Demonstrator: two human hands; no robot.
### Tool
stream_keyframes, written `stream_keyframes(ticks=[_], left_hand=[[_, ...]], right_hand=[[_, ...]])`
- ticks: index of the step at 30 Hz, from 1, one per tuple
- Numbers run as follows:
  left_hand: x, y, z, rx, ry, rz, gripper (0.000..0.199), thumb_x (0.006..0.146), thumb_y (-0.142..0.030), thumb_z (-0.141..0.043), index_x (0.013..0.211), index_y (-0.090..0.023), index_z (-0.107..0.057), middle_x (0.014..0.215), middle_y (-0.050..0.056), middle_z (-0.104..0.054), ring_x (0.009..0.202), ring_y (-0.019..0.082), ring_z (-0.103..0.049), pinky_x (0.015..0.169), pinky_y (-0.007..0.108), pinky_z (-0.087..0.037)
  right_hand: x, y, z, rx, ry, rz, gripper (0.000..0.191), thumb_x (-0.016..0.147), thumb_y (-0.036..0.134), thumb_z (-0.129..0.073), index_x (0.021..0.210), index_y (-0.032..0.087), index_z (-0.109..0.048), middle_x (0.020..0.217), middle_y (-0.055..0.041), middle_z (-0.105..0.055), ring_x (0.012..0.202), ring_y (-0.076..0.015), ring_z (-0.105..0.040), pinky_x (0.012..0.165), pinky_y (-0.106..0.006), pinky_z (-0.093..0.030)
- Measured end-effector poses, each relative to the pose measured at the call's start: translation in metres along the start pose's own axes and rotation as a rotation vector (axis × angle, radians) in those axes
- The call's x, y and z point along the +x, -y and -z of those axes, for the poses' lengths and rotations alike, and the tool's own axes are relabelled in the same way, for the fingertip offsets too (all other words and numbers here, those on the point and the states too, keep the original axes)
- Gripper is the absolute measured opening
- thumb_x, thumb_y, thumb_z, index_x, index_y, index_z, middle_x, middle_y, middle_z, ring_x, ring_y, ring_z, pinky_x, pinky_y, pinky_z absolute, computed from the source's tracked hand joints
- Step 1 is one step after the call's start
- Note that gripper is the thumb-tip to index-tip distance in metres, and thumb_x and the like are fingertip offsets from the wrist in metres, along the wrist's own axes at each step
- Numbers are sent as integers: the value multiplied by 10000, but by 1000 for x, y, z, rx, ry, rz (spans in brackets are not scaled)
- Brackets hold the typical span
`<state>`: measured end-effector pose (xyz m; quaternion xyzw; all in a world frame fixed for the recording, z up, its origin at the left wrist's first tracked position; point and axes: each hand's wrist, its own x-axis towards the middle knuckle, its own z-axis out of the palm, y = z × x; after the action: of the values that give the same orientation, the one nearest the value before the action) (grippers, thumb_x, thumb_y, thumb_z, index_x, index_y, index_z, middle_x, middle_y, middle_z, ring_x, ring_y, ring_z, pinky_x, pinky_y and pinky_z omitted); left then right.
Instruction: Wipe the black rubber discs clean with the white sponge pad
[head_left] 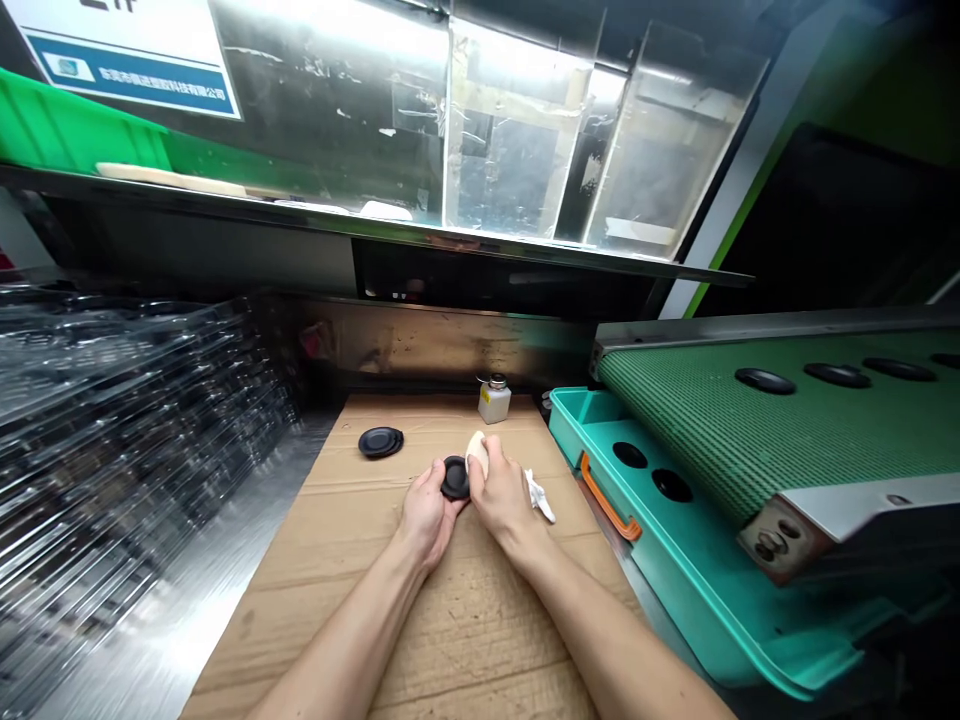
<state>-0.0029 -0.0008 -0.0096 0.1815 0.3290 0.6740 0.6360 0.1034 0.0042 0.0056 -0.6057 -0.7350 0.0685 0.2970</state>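
On cardboard sheet (420,620), my left hand (427,515) curls closed round black disc (455,478); my right hand (506,490) grips white cloth (475,452), pressing it on disc. Second disc (381,442) lies untouched; more discs (765,380) sit on green conveyor belt (675,440).

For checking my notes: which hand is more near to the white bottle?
Right. The right hand is just below the white bottle, not touching; the left hand is farther, down and left.
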Motion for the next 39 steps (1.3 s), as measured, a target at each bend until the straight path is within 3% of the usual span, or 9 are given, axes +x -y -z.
stream_keyframes(ticks=[3,7,9,12,16,20,25,31,39], left_hand=[[1,-2,0,-43,-14,37,216,953,-199,-408,942,-96,-597,974,158,-695,915,225,-672,813,423,-568],[3,-4,0,-98,-5,110,208,954,-197,-400,943,-101,-584,984,156,-694,927,231,-673,830,443,-569],[4,-5,0,-118,-11,124,245,963,-198,-369,944,-93,-590,977,164,-693,936,224,-672,848,415,-567],[4,-6,1,-112,13,132,281,970,-211,-352,969,-80,-602,981,174,-692,948,222,-670,856,389,-566],[4,-1,2,-65,26,112,213,949,-215,-425,977,-95,-598,1010,160,-691,959,243,-669,850,436,-564],[4,3,3,-57,54,93,222,943,-205,-437,995,-86,-616,1024,176,-691,971,243,-668,876,409,-552],[2,-1,2,-75,74,162,286,955,-223,-391,1054,-83,-619,1087,175,-680,1021,242,-653,914,398,-535],[-2,-5,0,-135,124,227,332,952,-259,-384,1105,-83,-620,1097,175,-674,1044,245,-645,953,384,-515],[2,-8,3,-40,79,169,260,941,-210,-405,1075,-62,-573,1148,224,-642,1029,270,-653,864,429,-558]], right_hand=[[3,-8,-1,167,-20,-6,292,932,433,-441,1145,251,-525,941,-36,-698,855,-207,-647,717,-266,-405],[0,-11,-2,272,-50,-122,330,936,468,-413,1138,259,-568,933,-38,-701,861,-205,-645,731,-273,-427],[-4,-7,-4,288,-24,-80,337,925,470,-438,1147,260,-580,934,-38,-701,870,-205,-643,748,-274,-431],[-6,-4,-4,277,-12,-36,351,910,470,-468,1174,269,-582,957,-41,-701,893,-208,-642,775,-278,-432],[3,-8,-1,263,-74,-181,369,930,485,-411,1164,260,-586,954,-52,-707,883,-216,-646,744,-284,-436],[2,-12,0,260,-4,-46,388,916,523,-439,1206,305,-579,982,-28,-710,906,-212,-647,794,-294,-436],[-7,-5,-2,150,15,-125,442,923,552,-409,1278,336,-562,1035,-46,-706,979,-245,-635,842,-340,-437],[-18,7,-4,110,10,-71,466,914,542,-438,1325,341,-524,1028,-45,-710,935,-241,-650,836,-333,-446],[9,-24,9,135,-122,-202,435,931,506,-405,1280,292,-551,1011,-79,-716,919,-259,-664,781,-336,-456]])
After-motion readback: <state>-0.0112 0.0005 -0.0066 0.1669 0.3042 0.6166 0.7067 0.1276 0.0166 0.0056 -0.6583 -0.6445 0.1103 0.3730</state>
